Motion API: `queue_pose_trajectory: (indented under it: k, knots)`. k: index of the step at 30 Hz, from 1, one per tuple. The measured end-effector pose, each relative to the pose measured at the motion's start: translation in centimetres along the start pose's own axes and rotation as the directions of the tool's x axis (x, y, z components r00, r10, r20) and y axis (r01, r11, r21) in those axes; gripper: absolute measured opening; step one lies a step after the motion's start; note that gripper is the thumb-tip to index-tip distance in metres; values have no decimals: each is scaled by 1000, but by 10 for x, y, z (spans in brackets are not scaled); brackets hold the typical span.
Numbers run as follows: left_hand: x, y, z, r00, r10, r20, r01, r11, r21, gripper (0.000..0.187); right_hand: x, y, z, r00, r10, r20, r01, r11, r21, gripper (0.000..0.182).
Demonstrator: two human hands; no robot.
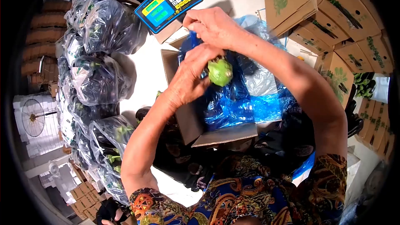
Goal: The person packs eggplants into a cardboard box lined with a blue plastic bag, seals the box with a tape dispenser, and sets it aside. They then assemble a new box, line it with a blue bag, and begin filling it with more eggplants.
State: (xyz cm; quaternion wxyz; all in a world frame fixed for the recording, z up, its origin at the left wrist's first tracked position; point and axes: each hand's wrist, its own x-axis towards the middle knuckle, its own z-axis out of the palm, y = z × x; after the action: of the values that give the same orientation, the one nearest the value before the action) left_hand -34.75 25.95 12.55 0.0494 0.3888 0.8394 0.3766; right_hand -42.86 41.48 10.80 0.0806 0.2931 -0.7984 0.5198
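Observation:
My left hand [187, 71] is closed around an eggplant, whose green cap [220, 73] points toward me; its body is mostly hidden by the hand. Just beyond it, my right hand [214, 28] has its fingers bent together in a pinch near a bit of blue plastic at the box's far side. What lies between those fingertips cannot be made out. Below both hands stands an open cardboard box [189, 118], lined with crinkled blue plastic film [231, 110] that spills over its right side.
A digital scale display [168, 3] stands beyond the box. Clear bags full of eggplants [102, 79] are piled along the left. Printed cardboard boxes [329, 16] are stacked at the right. Part of another person [112, 212] shows at the lower left.

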Motion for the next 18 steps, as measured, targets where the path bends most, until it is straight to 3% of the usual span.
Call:
queue_pose_trajectory:
  k: [1, 4, 5, 8, 9, 10, 12, 15, 16, 17, 18]
  knots:
    - [0, -3, 1, 998, -63, -28, 62, 998, -23, 61, 4, 0, -4, 998, 5, 66, 1, 995, -100, 17]
    - [1, -7, 10, 997, -83, -9, 82, 995, -62, 63, 4, 10, -4, 984, -170, -49, 162, 977, -141, 19]
    - [2, -9, 14, 998, -58, 6, 58, 998, -25, 65, 2, 12, 1, 922, -304, -240, 261, 946, -193, 17]
    - [-9, -25, 12, 959, -271, -81, 266, 962, -69, 67, -27, -30, -25, 973, -150, -178, 106, 967, -233, 17]
    - [-11, -27, 6, 944, -311, -112, 291, 942, -167, 67, -41, -30, -25, 996, 90, 13, -85, 970, -227, 23]
    - [-16, -32, 1, 924, -362, -120, 338, 924, -178, 68, -54, -29, -24, 926, 323, 197, -268, 928, -260, 29]
    - [-22, -33, -8, 902, -412, -130, 383, 901, -203, 68, -80, -34, -19, 699, 582, 416, -432, 807, -402, 49]
    - [-23, -15, -21, 886, -450, -111, 399, 862, -311, 68, -96, -19, 13, 666, 599, 444, -474, 800, -368, 70]
    - [-24, -12, -23, 881, -460, -108, 401, 848, -346, 68, -100, -18, 32, 796, 490, 354, -390, 864, -318, 64]
    - [-23, -12, -24, 881, -465, -90, 360, 781, -511, 68, -101, -14, 47, 759, 479, 440, -366, 874, -319, 55]
    - [-22, -7, -28, 889, -453, -74, 359, 786, -503, 67, -96, -17, 59, 716, 465, 520, -342, 884, -319, 47]
